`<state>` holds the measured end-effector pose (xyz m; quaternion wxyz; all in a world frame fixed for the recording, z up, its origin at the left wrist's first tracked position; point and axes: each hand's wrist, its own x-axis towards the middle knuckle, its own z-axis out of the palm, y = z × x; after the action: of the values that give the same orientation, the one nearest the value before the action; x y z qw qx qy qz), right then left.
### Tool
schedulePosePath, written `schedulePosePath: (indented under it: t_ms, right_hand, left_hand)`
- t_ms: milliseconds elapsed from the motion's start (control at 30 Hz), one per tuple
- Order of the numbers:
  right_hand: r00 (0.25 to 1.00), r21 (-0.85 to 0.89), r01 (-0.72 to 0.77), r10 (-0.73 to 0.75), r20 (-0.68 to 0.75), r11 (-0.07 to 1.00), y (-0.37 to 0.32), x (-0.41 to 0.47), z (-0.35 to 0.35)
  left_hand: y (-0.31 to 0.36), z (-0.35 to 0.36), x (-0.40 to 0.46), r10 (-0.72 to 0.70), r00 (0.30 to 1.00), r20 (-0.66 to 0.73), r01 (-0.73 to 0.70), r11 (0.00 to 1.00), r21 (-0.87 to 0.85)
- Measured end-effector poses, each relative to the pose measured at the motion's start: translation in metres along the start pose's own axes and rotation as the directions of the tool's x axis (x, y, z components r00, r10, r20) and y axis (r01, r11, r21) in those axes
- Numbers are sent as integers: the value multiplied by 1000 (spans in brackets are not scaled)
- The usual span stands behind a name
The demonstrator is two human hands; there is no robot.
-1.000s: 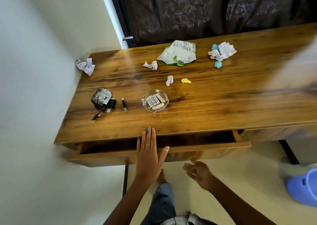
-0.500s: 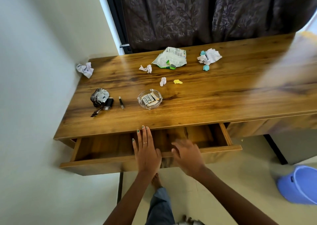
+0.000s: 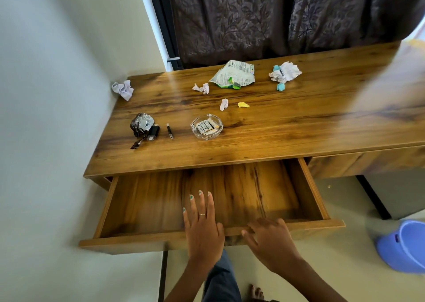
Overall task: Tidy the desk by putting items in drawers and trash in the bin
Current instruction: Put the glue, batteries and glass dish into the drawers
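The wooden desk (image 3: 287, 129) has its left drawer (image 3: 138, 239) pulled far out, with nothing visible inside. My left hand (image 3: 203, 230) lies flat over the drawer's front edge, fingers straight. My right hand (image 3: 269, 239) grips the same front edge just to the right, fingers curled over it. On the desk sit a glass ashtray with batteries (image 3: 207, 127), a crumpled foil wrapper (image 3: 141, 123), a small black charger (image 3: 154, 132), a short black pen-like item (image 3: 169, 131), a snack packet (image 3: 233, 75) and several crumpled paper scraps (image 3: 285, 72).
A blue plastic bin (image 3: 404, 244) stands on the floor at the right. A white wall runs along the desk's left side, with a crumpled paper ball (image 3: 123, 89) against it. Dark curtains hang behind the desk. My foot (image 3: 256, 292) is below the drawer.
The drawer has slid much farther out toward me. My right hand came up from below and took hold of its front edge; my left hand stayed on the front edge.
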<state>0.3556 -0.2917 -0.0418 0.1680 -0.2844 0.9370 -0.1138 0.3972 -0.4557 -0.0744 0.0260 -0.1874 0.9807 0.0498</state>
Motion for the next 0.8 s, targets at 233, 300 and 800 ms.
schedulePosePath:
  t_ms: [233,300,800]
  right_hand:
    - [991,59,-8,0,134,998,-1,-15,-2]
    - [986,103,-6,-11,166,995,-1,-13,-5]
    - [975,287,137,-78,-207,948,-19,96,-65]
  left_hand:
    - [-1,8,-32,-20,998,61,25,996,-85]
    - [-1,8,-33,-53,995,85,63,991,-118]
    - [-18,-20,74,-53,965,-257,-28,953,-303]
